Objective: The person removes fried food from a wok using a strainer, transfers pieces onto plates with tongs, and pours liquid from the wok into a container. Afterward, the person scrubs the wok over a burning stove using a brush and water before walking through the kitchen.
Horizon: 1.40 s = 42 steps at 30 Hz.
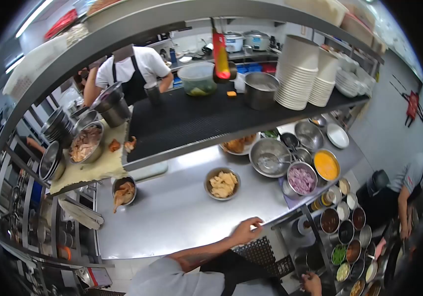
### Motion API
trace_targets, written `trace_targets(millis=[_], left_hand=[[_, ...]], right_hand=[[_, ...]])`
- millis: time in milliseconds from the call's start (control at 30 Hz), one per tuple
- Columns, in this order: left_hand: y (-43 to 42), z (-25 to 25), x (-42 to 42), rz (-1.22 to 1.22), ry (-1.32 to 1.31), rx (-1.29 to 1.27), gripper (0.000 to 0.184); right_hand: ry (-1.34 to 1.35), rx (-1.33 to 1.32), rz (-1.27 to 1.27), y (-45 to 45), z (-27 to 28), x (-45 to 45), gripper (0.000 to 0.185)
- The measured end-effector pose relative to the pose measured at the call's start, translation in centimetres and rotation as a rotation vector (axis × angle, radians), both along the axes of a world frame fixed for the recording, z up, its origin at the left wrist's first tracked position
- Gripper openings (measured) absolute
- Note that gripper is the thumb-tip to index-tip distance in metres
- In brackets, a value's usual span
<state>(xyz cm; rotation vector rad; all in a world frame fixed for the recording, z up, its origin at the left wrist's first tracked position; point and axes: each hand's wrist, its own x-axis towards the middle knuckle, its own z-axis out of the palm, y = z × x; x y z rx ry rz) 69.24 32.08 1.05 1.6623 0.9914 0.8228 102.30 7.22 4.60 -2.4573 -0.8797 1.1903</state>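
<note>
My left hand (pixel 247 231) is over the front edge of the steel counter (pixel 172 222), its fingers loosely bent and a little apart, with nothing visible in them. Beyond it on the counter stands a metal bowl (pixel 222 196) of pale yellow chunks (pixel 222 184). My right hand (pixel 312 284) is low at the bottom of the view, beside the steel unit that holds the sauce containers. Its fingers are small and dark there, so I cannot make out whether they grip anything.
Chopped purple onion (pixel 301 180), yellow liquid (pixel 326 165) and a large mixing bowl (pixel 269 158) stand at the right. A metal container (pixel 124 191) with meat stands left. Above runs a shelf (pixel 182 118) with stacked white tubs (pixel 297 74). Other people work behind and at right.
</note>
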Motion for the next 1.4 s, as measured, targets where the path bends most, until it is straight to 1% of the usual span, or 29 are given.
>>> trace_targets(millis=[33,67,100,133,167,200,233,300,333,400,433,500,567,633,700,733,767,833,867,933,1000,1100,1167,1233,1267,1300,1333,1367,1400], left_hand=[[0.9,0.0,-2.6,0.096,0.056,-0.01,0.024],[1.3,0.2,-5.0,0.186,0.054,-0.018,0.023],[1.8,-0.8,-7.0,0.3,-0.002,0.0,0.021],[2.1,-1.4,-8.9,0.405,0.012,0.034,0.018],[2.1,0.5,-10.4,0.502,0.014,-0.003,0.017],[2.3,2.1,-11.5,0.564,0.008,0.054,0.017],[2.4,4.7,-12.0,0.565,0.018,0.055,0.017],[2.7,11.6,-12.1,0.606,-0.07,0.264,0.021],[3.3,14.7,-11.9,0.57,-0.131,0.349,0.024],[4.8,20.3,-11.4,0.543,-0.236,0.54,0.027],[6.2,22.8,-11.3,0.546,-0.282,0.652,0.028],[9.7,28.3,-11.3,0.595,-0.239,0.805,0.034],[12.0,34.8,-10.6,0.698,-0.137,0.47,0.042],[15.4,38.0,-12.4,0.718,0.344,0.411,0.05],[18.7,39.2,-14.1,0.772,0.697,0.418,0.05],[20.1,39.0,-14.6,0.762,0.676,0.43,0.052],[21.1,39.6,-14.6,0.723,0.703,0.333,0.056],[22.8,39.9,-14.4,0.718,0.756,0.262,0.061],[23.6,39.5,-14.7,0.712,0.762,0.257,0.061],[24.9,38.3,-15.5,0.657,0.651,0.32,0.065],[25.2,37.4,-15.9,0.675,0.647,0.331,0.066],[22.3,37.1,-15.0,0.769,0.625,0.282,0.063],[18.8,36.4,-14.7,0.916,0.588,0.414,0.046],[14.2,31.9,-15.9,1.176,0.198,0.667,0.023],[10.8,28.6,-16.5,1.283,0.082,0.803,0.017],[7.2,24.4,-17.1,1.297,-0.004,0.872,0.021],[3.6,21.0,-15.9,1.393,0.205,0.808,0.023],[-0.2,15.5,-15.4,1.481,0.242,0.644,0.024],[-3.8,11.3,-14.0,1.472,0.442,0.584,0.025]], right_hand=[[-0.003,0.012,0.014,2.6,-0.2,-0.3,0.041],[-0.177,0.076,0.299,5.1,-0.1,-0.3,0.043],[-0.349,0.135,0.582,7.1,0.3,-0.4,0.046],[-0.345,0.142,0.584,9.3,0.7,-0.8,0.046],[-0.325,0.124,0.629,11.9,1.2,-1.3,0.047],[-0.304,0.1,0.675,14.2,1.8,-1.8,0.049],[-0.294,0.102,0.676,16.7,2.6,-2.5,0.049],[-0.123,-0.076,0.727,21.3,4.0,-4.0,0.05],[-0.114,-0.073,0.732,23.0,3.5,-4.3,0.05],[0.02,0.052,0.934,26.9,1.7,-4.8,0.05],[0.02,0.065,0.941,29.2,0.6,-5.1,0.05],[0.161,0.102,1.069,31.7,-1.1,-5.8,0.051],[0.202,0.098,1.096,34.1,1.2,-7.0,0.054],[0.244,0.097,1.122,36.4,2.9,-8.1,0.056],[0.371,-0.04,1.082,38.1,3.6,-8.2,0.056],[0.388,0.011,1.124,38.7,1.8,-7.8,0.057],[0.395,0.011,1.123,39.5,1.7,-7.5,0.057],[0.423,0.0,1.182,40.6,1.8,-7.5,0.057],[0.407,0.011,1.205,41.2,2.5,-7.6,0.058],[0.43,0.009,1.205,42.0,2.4,-7.7,0.058],[0.45,0.007,1.214,42.8,2.0,-8.0,0.059],[0.445,0.037,1.308,43.3,0.8,-9.7,0.059],[0.442,0.117,1.444,43.5,0.3,-11.7,0.058],[0.475,0.067,1.483,43.3,0.6,-14.0,0.058],[0.468,0.129,1.556,42.8,0.4,-15.3,0.057],[0.459,0.192,1.632,42.4,0.2,-16.6,0.057],[0.457,0.177,1.656,41.9,0.1,-18.0,0.057],[0.458,0.277,1.745,41.3,-0.1,-19.6,0.056],[0.46,0.37,1.839,40.3,-0.3,-21.0,0.055]])
